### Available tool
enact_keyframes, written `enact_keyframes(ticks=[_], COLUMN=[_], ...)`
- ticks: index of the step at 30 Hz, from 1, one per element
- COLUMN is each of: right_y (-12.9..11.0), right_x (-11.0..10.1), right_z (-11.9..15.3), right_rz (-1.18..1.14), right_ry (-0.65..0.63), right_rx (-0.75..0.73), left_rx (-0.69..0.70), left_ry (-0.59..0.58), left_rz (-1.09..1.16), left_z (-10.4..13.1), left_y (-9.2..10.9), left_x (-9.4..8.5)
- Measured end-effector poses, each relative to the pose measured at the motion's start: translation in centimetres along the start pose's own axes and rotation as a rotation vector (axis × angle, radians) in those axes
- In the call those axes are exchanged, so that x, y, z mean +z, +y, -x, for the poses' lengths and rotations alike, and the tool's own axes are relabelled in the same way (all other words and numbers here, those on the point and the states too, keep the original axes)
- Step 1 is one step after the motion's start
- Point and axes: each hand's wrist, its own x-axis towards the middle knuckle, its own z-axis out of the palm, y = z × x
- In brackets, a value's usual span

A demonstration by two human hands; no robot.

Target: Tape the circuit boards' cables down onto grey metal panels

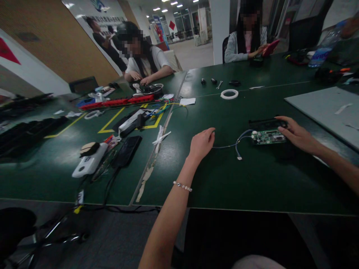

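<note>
My right hand (297, 135) grips the right end of a green circuit board (267, 137), with a black casing (263, 123) along its far side. From the board's left edge runs a thin grey-blue cable (241, 137). One branch lies on the table and ends in a small white connector (239, 158). The other branch stretches left to my left hand (202, 144), whose fingers are closed around its end; what sits at that end is hidden by the hand.
Beyond my hands lie a white tape roll (229, 94), a wrench (219, 85) and small black parts. To the right is a grey board (325, 112). A phone (126, 151), a white device (90, 160) and cables lie left. Two people (148, 61) sit across the green table (224, 183).
</note>
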Motion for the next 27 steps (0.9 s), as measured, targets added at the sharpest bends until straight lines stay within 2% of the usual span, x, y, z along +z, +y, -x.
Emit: enact_keyframes(ticks=[4,9,14,17,19,21,24,27], right_y=[-1.3,-0.9,-0.3,-0.4,-0.6,-0.7,-0.2,1.6], right_x=[1.3,2.3,2.8,2.9,2.9,2.7,1.9,-0.2], right_z=[-0.1,-0.4,-0.4,-0.5,-0.6,-0.7,-1.0,-1.8], right_rz=[0.307,0.420,0.502,0.473,0.397,0.316,0.258,0.326], right_ry=[0.081,0.118,0.134,0.067,-0.018,-0.052,0.034,0.238], right_rx=[-0.102,-0.193,-0.216,-0.273,-0.318,-0.332,-0.296,-0.195], left_rx=[0.027,0.075,0.105,0.121,0.141,0.166,0.211,0.268], left_ry=[0.044,0.034,-0.002,-0.029,-0.053,-0.068,-0.072,-0.115], left_rz=[0.032,0.053,0.056,0.056,0.061,0.073,0.091,0.080], left_z=[-0.1,-0.2,-0.3,-0.3,-0.2,-0.3,-0.7,-1.8], left_y=[0.2,0.2,0.6,1.2,1.9,2.7,4.3,5.8], left_x=[0.3,0.2,0.1,0.1,0.3,0.6,1.3,2.0])
